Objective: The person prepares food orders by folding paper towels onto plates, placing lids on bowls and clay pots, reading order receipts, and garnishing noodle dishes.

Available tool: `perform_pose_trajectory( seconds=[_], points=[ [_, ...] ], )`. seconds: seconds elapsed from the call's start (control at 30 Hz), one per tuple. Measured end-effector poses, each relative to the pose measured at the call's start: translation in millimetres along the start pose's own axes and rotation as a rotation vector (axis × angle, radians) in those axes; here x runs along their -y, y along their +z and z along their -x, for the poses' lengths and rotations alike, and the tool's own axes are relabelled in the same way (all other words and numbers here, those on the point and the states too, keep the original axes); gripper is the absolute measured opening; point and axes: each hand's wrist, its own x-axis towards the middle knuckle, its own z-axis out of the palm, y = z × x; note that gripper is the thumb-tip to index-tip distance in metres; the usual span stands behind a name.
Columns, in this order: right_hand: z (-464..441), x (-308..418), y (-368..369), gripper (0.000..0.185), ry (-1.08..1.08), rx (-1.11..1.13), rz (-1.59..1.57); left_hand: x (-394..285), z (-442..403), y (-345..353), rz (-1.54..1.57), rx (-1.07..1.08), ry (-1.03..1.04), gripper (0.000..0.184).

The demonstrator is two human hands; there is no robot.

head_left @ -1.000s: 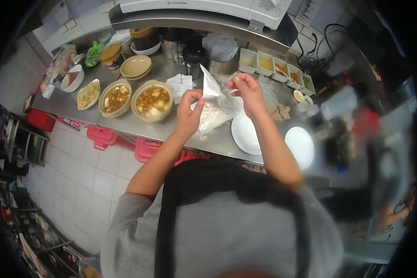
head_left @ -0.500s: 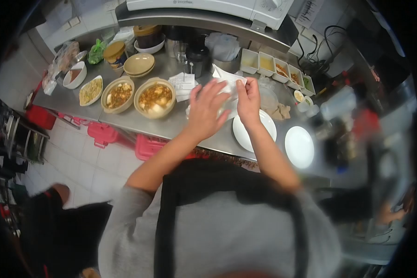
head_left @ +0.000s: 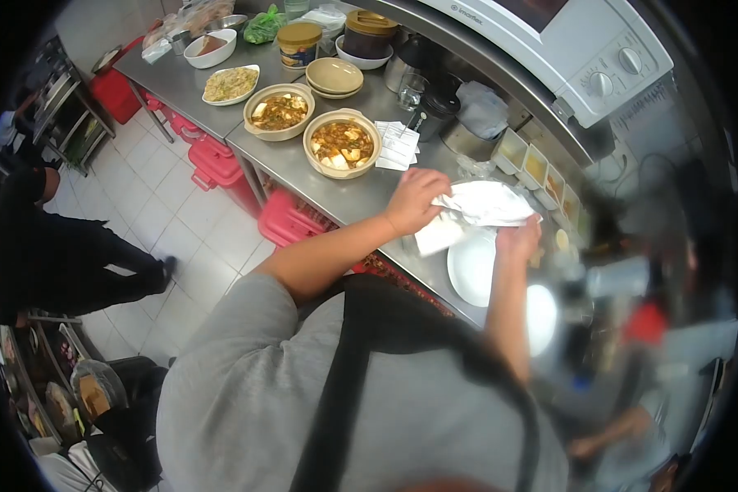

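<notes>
Two arms reach forward, left hand and right hand gripping a white sheet; plate nearer the steel counter's edge.

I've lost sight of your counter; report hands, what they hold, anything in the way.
Left hand gripping one end of white sheet. Right hand gripping the other. White plate on counter close by; no obstruction seen between hands.
</notes>
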Motion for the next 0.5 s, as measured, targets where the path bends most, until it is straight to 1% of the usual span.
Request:
perform_pose_trajectory(
  seconds=[0.03,0.07,0.1,0.13,0.2,0.23,0.33,0.37,0.47,0.5],
  points=[
    [2,2,1,0.024,-0.029,-0.047,0.015,5,8,-2,-0.042,-0.050,-0.076,0.036],
    [5,2,2,0.028,-0.056,-0.020,0.054,8,16,0,-0.081,-0.099,-0.156,0.036],
    [19,4,15,0.032,-0.082,0.007,0.093,11,24,5,-0.024,-0.077,-0.238,0.051],
    [30,1,24,0.036,-0.108,0.034,0.130,-1,25,5,-0.043,-0.075,-0.268,0.060],
    [36,-19,23,0.042,-0.238,0.212,0.584,-29,23,14,-0.082,-0.069,-0.324,0.078],
    [51,-15,38,0.030,-0.275,0.465,0.568,-30,25,26,-0.136,0.016,-0.362,0.097],
    [56,-8,43,0.018,-0.427,0.547,1.058,-30,15,35,-0.398,0.412,-0.556,0.093],
    [60,-4,47,0.022,-0.546,0.605,1.205,-27,11,30,-0.363,0.491,-0.574,0.089],
    [58,19,72,0.026,-0.583,0.302,1.325,-17,-2,20,-0.290,0.669,-0.777,0.080],
    [44,30,80,0.027,-0.723,0.099,1.238,-16,2,22,-0.334,0.585,-0.755,0.077]
  ],
)
